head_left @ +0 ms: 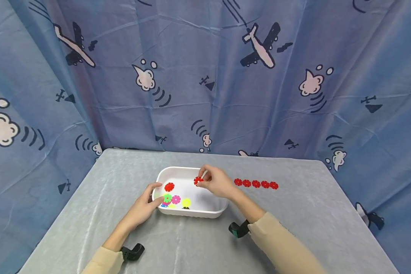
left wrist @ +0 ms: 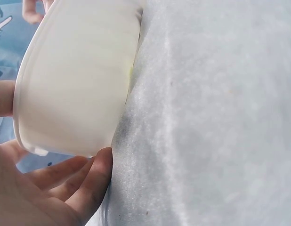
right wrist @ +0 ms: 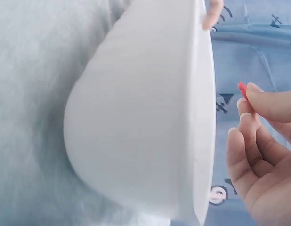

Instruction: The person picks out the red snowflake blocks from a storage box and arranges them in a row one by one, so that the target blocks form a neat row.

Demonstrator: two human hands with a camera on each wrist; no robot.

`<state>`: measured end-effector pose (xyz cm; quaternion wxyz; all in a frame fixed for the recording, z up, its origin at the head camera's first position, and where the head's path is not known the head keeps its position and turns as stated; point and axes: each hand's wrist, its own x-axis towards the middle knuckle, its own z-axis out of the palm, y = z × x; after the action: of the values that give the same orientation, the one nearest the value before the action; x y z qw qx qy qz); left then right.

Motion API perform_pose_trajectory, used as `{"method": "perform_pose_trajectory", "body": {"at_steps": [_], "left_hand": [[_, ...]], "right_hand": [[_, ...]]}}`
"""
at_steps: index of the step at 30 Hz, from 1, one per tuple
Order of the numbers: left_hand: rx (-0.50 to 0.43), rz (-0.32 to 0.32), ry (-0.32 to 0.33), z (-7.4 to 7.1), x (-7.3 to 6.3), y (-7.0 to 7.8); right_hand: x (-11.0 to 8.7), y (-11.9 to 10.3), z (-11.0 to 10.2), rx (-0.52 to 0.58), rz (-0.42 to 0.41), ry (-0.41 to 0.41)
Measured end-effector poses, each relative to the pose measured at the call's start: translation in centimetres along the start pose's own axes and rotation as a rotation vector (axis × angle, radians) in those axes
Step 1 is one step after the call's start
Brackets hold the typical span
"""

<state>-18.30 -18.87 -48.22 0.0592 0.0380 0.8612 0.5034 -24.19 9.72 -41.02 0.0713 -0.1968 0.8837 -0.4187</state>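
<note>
A white plastic tub [head_left: 195, 214] stands on the table with a few colourful notched discs inside. My left hand [head_left: 142, 207] grips its left end, thumb over the rim and the other fingers against the outer wall. Above the tub, my right hand [head_left: 218, 184] pinches a red snowflake disc [head_left: 197, 180] between thumb and fingertips; the right wrist view shows the disc [right wrist: 242, 88] edge-on. Another red disc [head_left: 169, 187] lies inside near the left end. Green [head_left: 167, 198], pink [head_left: 176, 199] and yellow discs [head_left: 186, 202] sit at the near left, partly overlapping.
To the right of the tub, several red discs [head_left: 256, 184] lie in a row on the grey-white cloth [head_left: 294, 220]. A blue curtain [head_left: 178, 125] with printed airplanes hangs behind the table and along both sides.
</note>
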Motion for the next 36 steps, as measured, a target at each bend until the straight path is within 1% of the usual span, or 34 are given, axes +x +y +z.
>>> {"method": "perform_pose_trajectory", "body": {"at_steps": [2,6,11,18,24,27,33,36], "left_hand": [[0.001,-0.002,-0.001,0.0,0.0,0.0],[0.007,-0.007,-0.004,-0.1,0.0,0.1],[0.011,-0.011,-0.005,-0.1,0.0,0.2],[0.019,-0.009,-0.004,-0.2,0.0,0.1],[0.009,-0.018,-0.006,0.1,0.1,-0.1],[-0.005,-0.023,-0.009,0.1,0.2,-0.1],[-0.006,-0.023,-0.009,0.1,0.2,-0.1],[-0.008,-0.021,-0.009,0.0,0.2,-0.1]], "right_hand": [[-0.5,0.0,-0.8,0.012,0.001,0.015],[-1.5,0.6,-2.3,-0.001,0.001,0.038],[-2.7,1.8,-4.3,-0.021,-0.004,0.064],[-3.7,3.9,-7.1,-0.060,0.027,0.107],[-4.7,6.2,-9.2,-0.094,0.043,0.141],[-5.2,7.8,-10.0,-0.115,0.051,0.174],[-6.3,10.6,-12.0,-0.139,0.099,0.228],[-6.8,11.9,-12.9,-0.153,0.121,0.268]]}}
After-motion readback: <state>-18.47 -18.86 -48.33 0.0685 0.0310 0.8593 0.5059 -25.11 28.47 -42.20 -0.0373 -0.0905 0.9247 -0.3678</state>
